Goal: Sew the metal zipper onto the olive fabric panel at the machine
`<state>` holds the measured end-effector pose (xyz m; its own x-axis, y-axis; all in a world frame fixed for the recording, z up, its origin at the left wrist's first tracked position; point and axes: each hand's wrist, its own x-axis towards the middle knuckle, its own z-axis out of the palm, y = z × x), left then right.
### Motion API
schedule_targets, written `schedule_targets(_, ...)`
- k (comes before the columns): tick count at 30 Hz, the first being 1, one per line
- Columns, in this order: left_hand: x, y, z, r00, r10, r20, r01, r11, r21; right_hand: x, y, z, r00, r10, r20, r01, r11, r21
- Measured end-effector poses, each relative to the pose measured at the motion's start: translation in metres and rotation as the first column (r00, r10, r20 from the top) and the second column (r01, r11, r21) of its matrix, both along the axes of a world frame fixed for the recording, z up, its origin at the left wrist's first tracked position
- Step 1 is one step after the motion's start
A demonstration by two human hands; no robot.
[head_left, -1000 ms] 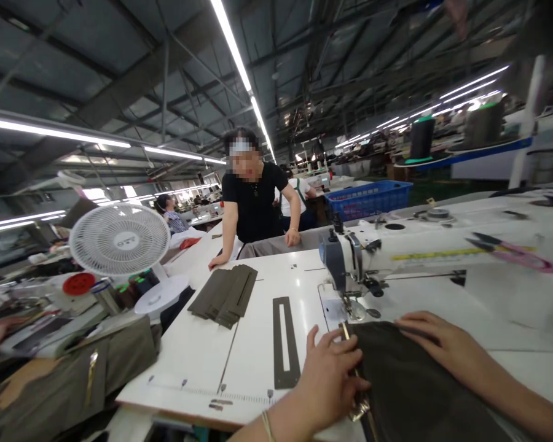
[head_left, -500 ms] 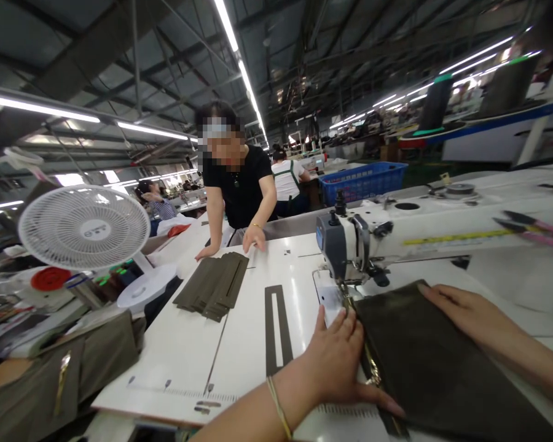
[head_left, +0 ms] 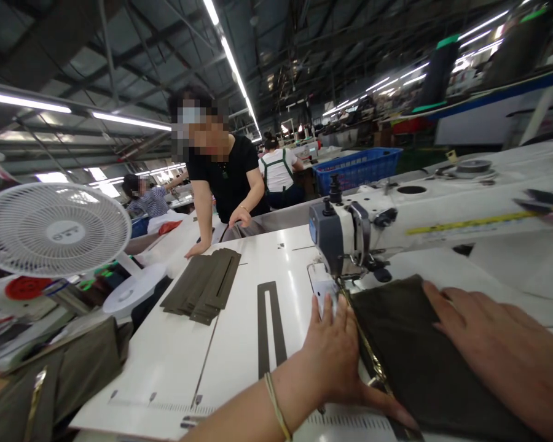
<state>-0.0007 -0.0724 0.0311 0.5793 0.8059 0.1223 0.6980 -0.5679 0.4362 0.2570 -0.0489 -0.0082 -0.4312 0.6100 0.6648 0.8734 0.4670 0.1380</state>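
A dark olive fabric panel [head_left: 410, 344] lies under the sewing machine head [head_left: 334, 236]. Along its left edge runs a gold metallic zipper [head_left: 371, 353] that leads up to the presser foot. My left hand [head_left: 334, 356] rests beside the zipper with its fingers spread just below the needle area. Its thumb reaches across the zipper tape. On the right side of the panel, my right hand [head_left: 483, 337] lies flat and open on the cloth, some of its fingertips partly hidden.
Left of the machine lies a slotted olive piece [head_left: 262, 331], with a stack of similar pieces [head_left: 200, 285] beyond. A co-worker [head_left: 221, 178] leans on the far edge of the white table [head_left: 166, 362]. A fan [head_left: 64, 230] stands left; scissors [head_left: 546, 202] lie on the machine arm.
My right hand has moved from the panel's upper right edge to lie flatter over it. The co-worker's hand has lifted back from the table. The camera view has shifted slightly right.
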Motion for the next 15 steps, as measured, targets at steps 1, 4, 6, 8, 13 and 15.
schedule_targets(1,0.0,0.001,-0.002,1.0,-0.001,0.003,0.001,1.0,0.003,-0.012,0.003,0.004,0.994,0.101,0.045,-0.105,0.991,0.079)
schedule_targets(4,0.002,0.003,-0.007,1.0,0.0,0.007,0.0,1.0,-0.007,-0.042,0.011,-0.006,0.959,0.275,0.073,-0.28,0.957,0.078)
schedule_targets(6,0.003,0.005,-0.007,1.0,0.004,0.007,-0.004,1.0,-0.026,-0.051,0.014,-0.025,0.955,0.297,0.024,-0.297,0.955,-0.007)
schedule_targets(8,0.0,0.008,-0.001,1.0,-0.018,-0.006,0.017,0.998,-0.068,-0.052,0.015,-0.042,0.953,0.301,-0.035,-0.303,0.948,-0.097)
schedule_targets(13,-0.054,-0.008,0.032,0.982,0.167,-0.093,-0.177,0.978,-0.11,-0.045,0.016,-0.048,0.936,0.331,-0.118,-0.347,0.924,-0.162)
schedule_targets(15,-0.084,-0.03,0.036,0.92,0.347,-0.183,-0.357,0.934,-0.027,-0.044,0.015,-0.038,0.931,0.329,-0.157,-0.355,0.916,-0.188)
